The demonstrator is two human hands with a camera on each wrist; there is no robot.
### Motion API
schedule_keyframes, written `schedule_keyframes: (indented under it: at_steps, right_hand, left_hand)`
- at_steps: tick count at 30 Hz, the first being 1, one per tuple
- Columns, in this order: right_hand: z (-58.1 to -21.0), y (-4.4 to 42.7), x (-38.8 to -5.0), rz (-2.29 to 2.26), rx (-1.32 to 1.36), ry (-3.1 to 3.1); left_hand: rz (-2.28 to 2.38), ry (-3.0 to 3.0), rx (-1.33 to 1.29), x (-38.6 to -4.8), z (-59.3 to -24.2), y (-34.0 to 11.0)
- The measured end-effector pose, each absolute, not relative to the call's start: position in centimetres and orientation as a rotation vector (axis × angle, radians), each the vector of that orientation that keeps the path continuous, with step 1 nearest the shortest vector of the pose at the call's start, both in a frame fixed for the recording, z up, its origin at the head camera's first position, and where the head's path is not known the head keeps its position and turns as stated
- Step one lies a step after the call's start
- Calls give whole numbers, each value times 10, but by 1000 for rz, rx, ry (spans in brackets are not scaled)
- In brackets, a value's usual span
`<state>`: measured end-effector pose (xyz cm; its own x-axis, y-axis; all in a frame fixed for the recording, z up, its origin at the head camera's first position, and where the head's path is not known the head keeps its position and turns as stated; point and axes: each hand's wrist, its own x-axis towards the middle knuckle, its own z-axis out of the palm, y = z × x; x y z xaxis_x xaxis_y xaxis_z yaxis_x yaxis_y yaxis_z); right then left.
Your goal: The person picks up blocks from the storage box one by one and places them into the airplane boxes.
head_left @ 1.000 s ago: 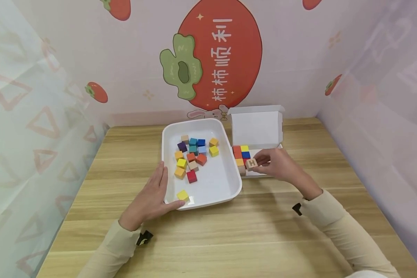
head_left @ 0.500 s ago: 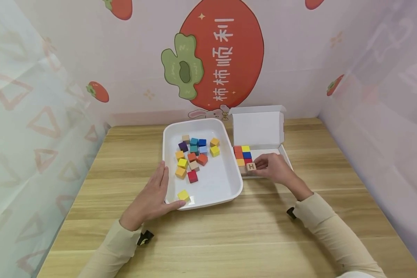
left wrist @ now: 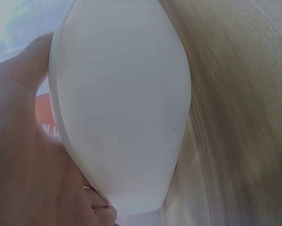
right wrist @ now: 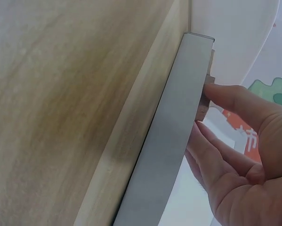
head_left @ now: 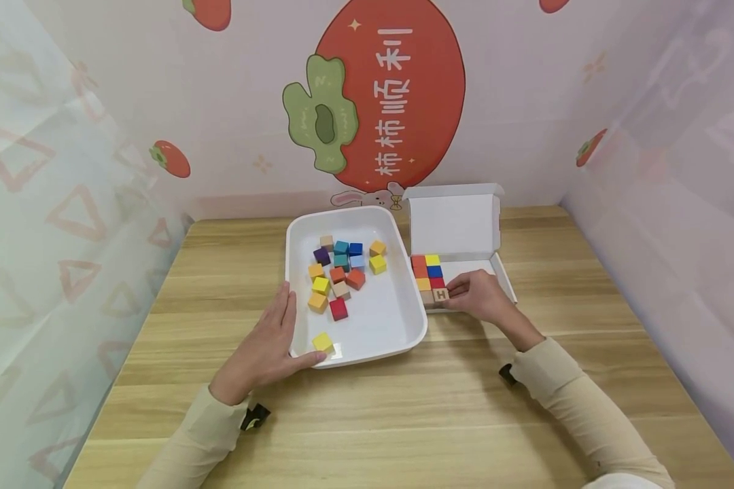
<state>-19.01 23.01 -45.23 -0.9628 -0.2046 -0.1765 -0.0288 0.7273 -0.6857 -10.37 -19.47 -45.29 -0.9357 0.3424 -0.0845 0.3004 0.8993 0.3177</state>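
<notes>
White, the tray (head_left: 379, 333) stands left and the box (head_left: 467, 266) just beside it on the right, both on the bench (head_left: 391, 424); so placed, presumably, to keep the reach between them short. Left hand (head_left: 263, 345): spread at the tray's near left corner, fingers fairly straight along the left rim, thumb apart from them at the near rim, probably to steady the tray. Loose blocks (head_left: 338, 275) lie scattered inside, mostly towards the far end; one yellow block (head_left: 322, 341) lies near the thumb. Right hand (head_left: 482, 295): clamped on a wooden block marked H (head_left: 441, 295), thumb and fingers reaching in from the right, likely to keep clear of the packed blocks (head_left: 434, 272). These stand in two columns along the box's left side. The held block is at the near end of the right column; whether it touches the box's floor is hidden. The raised lid (head_left: 455, 225), at the far side, leaves access from above.
</notes>
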Motion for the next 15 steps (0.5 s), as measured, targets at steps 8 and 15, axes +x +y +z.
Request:
schedule_keyframes:
  at_steps: [8,15]
  right_hand:
    - [-445,228,-191,-926,-239,2718]
    - [-404,205,-193,-830,-387,2850]
  left_hand:
    - [452,2918,490,-103,-452,-194]
    - [440,2922,492,-102,-452,-195]
